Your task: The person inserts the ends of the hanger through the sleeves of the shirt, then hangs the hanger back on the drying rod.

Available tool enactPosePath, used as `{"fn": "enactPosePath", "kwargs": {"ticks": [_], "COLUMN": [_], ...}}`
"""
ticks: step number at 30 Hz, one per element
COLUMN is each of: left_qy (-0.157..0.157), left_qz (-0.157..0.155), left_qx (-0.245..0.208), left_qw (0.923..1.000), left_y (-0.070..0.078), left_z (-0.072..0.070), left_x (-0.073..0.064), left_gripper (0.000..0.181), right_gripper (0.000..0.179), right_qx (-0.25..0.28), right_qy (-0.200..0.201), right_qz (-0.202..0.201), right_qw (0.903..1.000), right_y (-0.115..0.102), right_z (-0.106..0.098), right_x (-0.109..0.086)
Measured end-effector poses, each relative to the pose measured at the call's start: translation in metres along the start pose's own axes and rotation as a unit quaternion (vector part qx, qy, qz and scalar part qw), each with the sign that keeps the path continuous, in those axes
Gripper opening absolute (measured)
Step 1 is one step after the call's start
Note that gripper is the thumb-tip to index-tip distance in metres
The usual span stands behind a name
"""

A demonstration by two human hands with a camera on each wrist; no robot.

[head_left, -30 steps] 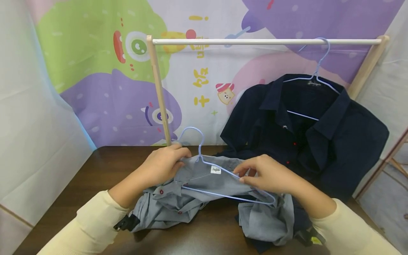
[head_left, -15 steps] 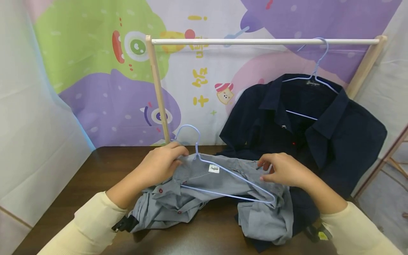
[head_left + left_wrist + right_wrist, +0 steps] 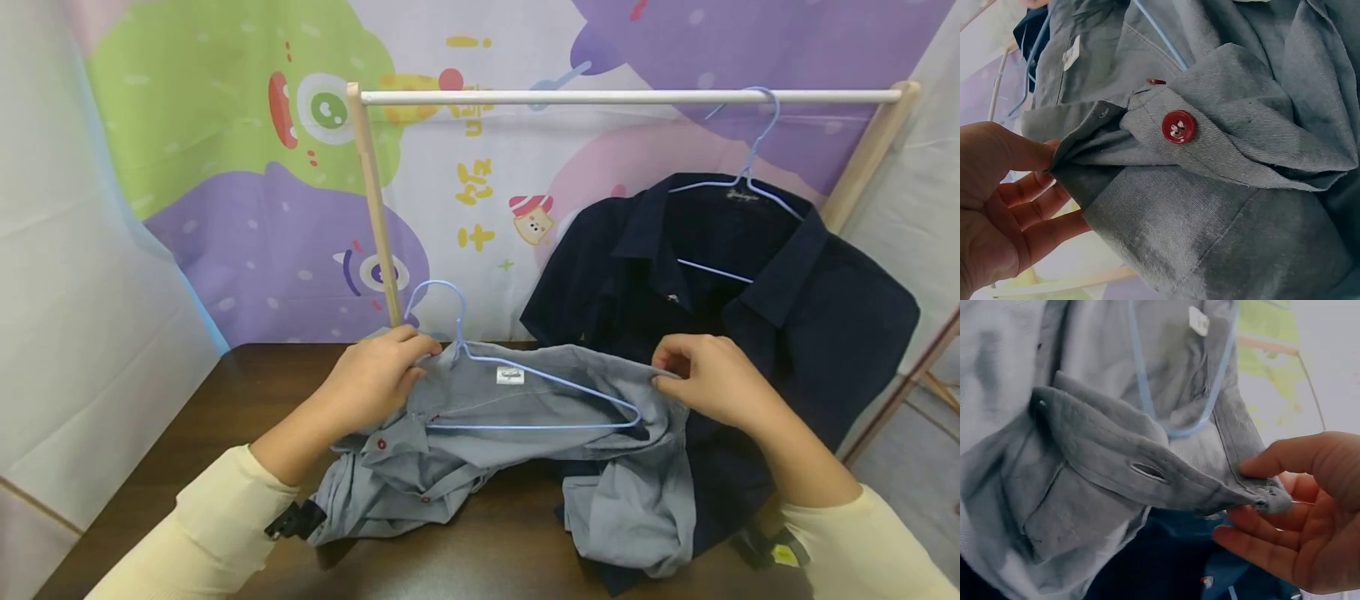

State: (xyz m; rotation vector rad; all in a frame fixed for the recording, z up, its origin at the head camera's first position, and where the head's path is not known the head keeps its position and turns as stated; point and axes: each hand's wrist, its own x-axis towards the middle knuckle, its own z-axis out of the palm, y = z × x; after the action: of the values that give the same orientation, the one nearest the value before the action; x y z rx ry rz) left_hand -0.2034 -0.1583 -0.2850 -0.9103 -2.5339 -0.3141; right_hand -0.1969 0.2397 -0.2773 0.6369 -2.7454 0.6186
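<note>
A grey shirt (image 3: pixel 517 446) lies bunched on the table, with a light blue wire hanger (image 3: pixel 525 427) inside its neck opening. The hanger's hook sticks up beyond the collar. My left hand (image 3: pixel 378 375) pinches the collar on the left; in the left wrist view, thumb and fingers hold its edge near a red button (image 3: pixel 1179 127). On the other side my right hand (image 3: pixel 708 379) pinches the right part of the neckline, pulling it outward. The right wrist view shows a buttonhole (image 3: pixel 1149 472) in that strip. The hanger's right end lies within the cloth; its left end is hidden.
A dark navy shirt (image 3: pixel 622 283) hangs on another blue hanger from the white rod (image 3: pixel 562 97) of a wooden-ended rack, behind and to the right. Its lower part reaches the brown table (image 3: pixel 210 433). A cartoon-printed cloth (image 3: pixel 285 242) covers the back.
My right hand let go near the hanger's arm, moved right and took hold of the neckline edge, lifting and spreading it. The hanger's hook shifted slightly up and left. My left hand kept its hold.
</note>
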Motion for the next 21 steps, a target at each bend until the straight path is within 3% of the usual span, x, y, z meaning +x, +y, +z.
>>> {"fn": "enactPosePath", "kwargs": {"ticks": [5,10,15,21], "left_qy": [-0.004,-0.003,0.021,0.056], "left_qz": [-0.004,-0.029,-0.048,-0.032], "left_qx": [0.032,0.048,0.043,0.04], "left_qw": [0.9995,0.9984,0.9977,0.9971], "left_y": [0.003,0.007,0.009,0.012], "left_z": [0.001,0.003,0.005,0.007], "left_x": [0.003,0.007,0.01,0.012], "left_gripper": [0.028,0.03,0.029,0.028], "right_gripper": [0.013,0.018,0.02,0.019], "right_qx": [-0.006,-0.004,-0.004,0.01], "right_qy": [0.066,0.107,0.098,0.079], "right_qz": [-0.017,-0.059,-0.094,-0.114], "right_qw": [0.9976,0.9925,0.9907,0.9903], "right_y": [-0.017,-0.038,-0.058,-0.074], "right_z": [-0.01,-0.007,0.003,0.022], "right_x": [-0.005,-0.012,-0.016,-0.011]}}
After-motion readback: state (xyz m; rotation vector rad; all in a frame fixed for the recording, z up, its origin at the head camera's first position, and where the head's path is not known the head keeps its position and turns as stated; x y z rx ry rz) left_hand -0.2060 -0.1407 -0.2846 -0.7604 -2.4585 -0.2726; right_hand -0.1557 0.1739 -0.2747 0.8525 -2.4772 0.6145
